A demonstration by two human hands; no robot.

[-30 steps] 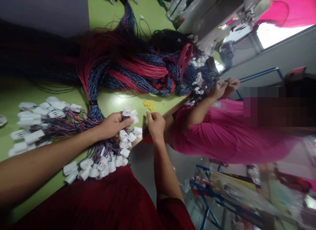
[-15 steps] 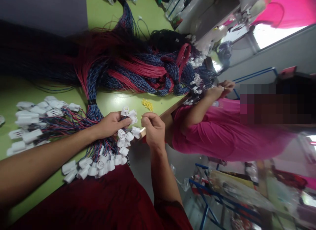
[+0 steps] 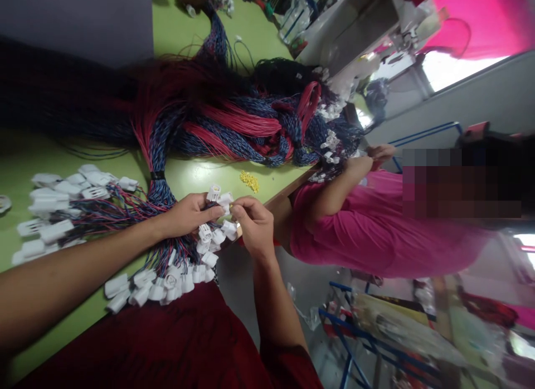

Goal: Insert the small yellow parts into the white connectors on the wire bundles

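Observation:
My left hand [image 3: 190, 213] is closed around a white connector [image 3: 225, 200] on the end of the wires, thumb on top. A second white connector [image 3: 214, 192] stands up just beyond its fingers. My right hand [image 3: 254, 224] is pinched at the held connector's open end, with a tiny yellow piece [image 3: 231, 207] partly visible at the fingertips. Near the table edge lies a small pile of yellow pieces [image 3: 249, 181]. Several other white connectors [image 3: 171, 280] hang fanned out below my left hand, on a wire bundle tied with a black band [image 3: 157, 175].
Thick bundles of blue-black and red wires [image 3: 234, 118] lie across the green table [image 3: 179, 180]. More white connectors [image 3: 52, 199] rest at the left. A co-worker in a pink shirt [image 3: 346, 222] works at the table's right end. A blue metal frame [image 3: 346, 333] stands beyond.
My right hand has moved left from beside the yellow pile to the connector in my left hand, its fingertips now meeting it. My left hand keeps its hold.

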